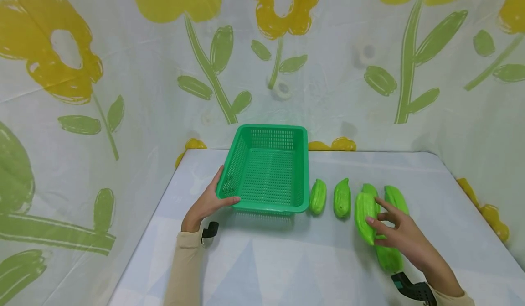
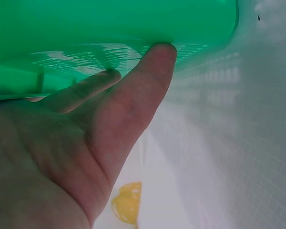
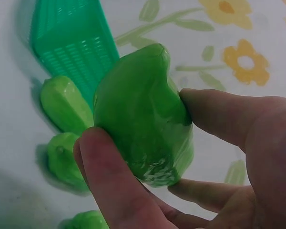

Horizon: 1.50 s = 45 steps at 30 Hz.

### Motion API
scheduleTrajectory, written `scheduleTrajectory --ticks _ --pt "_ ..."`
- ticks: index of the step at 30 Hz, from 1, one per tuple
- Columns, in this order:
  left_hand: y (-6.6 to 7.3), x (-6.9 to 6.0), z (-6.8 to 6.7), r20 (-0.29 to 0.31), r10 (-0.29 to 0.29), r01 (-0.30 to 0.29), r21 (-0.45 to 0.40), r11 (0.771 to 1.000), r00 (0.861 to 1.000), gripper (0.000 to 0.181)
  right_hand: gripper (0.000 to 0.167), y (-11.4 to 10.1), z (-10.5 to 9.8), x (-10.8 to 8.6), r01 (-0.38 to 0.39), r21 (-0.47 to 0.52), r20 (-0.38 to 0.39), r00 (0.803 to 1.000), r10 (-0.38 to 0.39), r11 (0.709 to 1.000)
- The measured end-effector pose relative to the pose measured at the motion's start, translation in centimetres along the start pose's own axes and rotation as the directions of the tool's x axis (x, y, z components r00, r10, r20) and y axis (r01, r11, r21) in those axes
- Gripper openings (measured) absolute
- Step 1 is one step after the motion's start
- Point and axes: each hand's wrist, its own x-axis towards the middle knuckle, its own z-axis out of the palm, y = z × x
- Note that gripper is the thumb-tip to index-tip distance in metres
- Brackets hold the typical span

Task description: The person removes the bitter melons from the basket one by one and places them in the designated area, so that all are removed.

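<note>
My left hand grips the near left corner of a green plastic basket. Its thumb lies at the near rim, and its fingers run along the outer left side. The basket holds nothing. With thumb and fingers, my right hand pinches a light green, ridged gourd; the right wrist view shows this gourd end-on between the fingertips. More gourds lie about that hand: one partly hidden behind the held one, another beyond the fingers, and one below the hand.
Two similar gourds, one beside the basket and another farther right, lie between the basket and my right hand. The pale patterned tabletop extends in front. A flower-printed cloth hangs behind the table's back edge and along both sides.
</note>
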Motion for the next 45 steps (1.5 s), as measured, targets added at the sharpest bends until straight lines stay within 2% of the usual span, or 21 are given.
scheduleTrajectory --ticks 9,27,45 --pt "0.3 -0.2 0.0 -0.008 -0.024 0.024 -0.009 1.000 1.000 0.123 0.086 1.1 0.5 0.0 -0.029 -0.031 0.013 0.999 0.029 0.999" --pt "-0.1 0.1 0.0 0.003 -0.006 0.006 -0.005 1.000 1.000 0.123 0.088 2.8 1.9 -0.6 -0.098 -0.012 0.012 0.995 0.098 0.995" --pt "0.2 0.0 0.1 -0.007 -0.020 0.020 -0.003 1.000 1.000 0.124 0.087 2.8 3.0 -0.8 -0.084 -0.050 0.020 0.996 0.085 0.995"
